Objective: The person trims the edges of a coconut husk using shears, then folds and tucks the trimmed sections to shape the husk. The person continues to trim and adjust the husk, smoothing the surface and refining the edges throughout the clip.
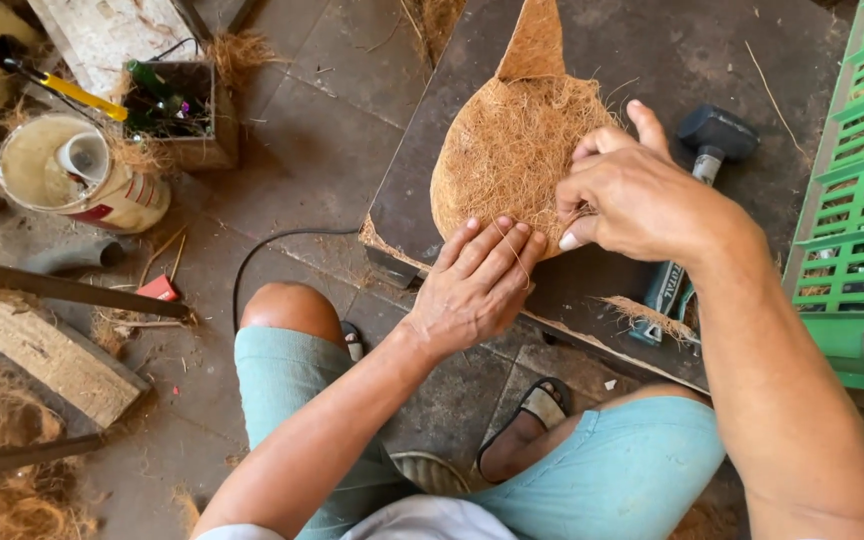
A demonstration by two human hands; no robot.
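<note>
One rounded mat of brown coconut fibre (507, 150) lies on a dark slab counter (652, 50), with a pointed tongue of the same fibre running off its far edge. Two hands work at its near right rim. The left hand (477, 285) lies flat, fingers together and stretched out, pressing the mat's near edge against the counter. The right hand (632, 195) is curled just beside it, fingertips pinched together on fibres at the mat's right edge, thumb lifted toward the far side. One mallet with a black head (717, 135) lies on the counter to the right of the hands, its handle running near under the right forearm. One green slatted plastic crate (857, 200) stands at the far right; what it holds cannot be told. On the floor at the far left stands one round bucket (87, 175) with a small white cup inside it and a pale filling. Just right of it is one square box (177, 110) holding a green bottle and tufts of fibre. A yellow-handled tool (77, 92) lies just beyond the bucket. One pile of loose fibre (2, 450) sits at the near left beside a wooden plank (52, 355). One black cable (262, 255) curves across the floor tiles toward the counter.
</note>
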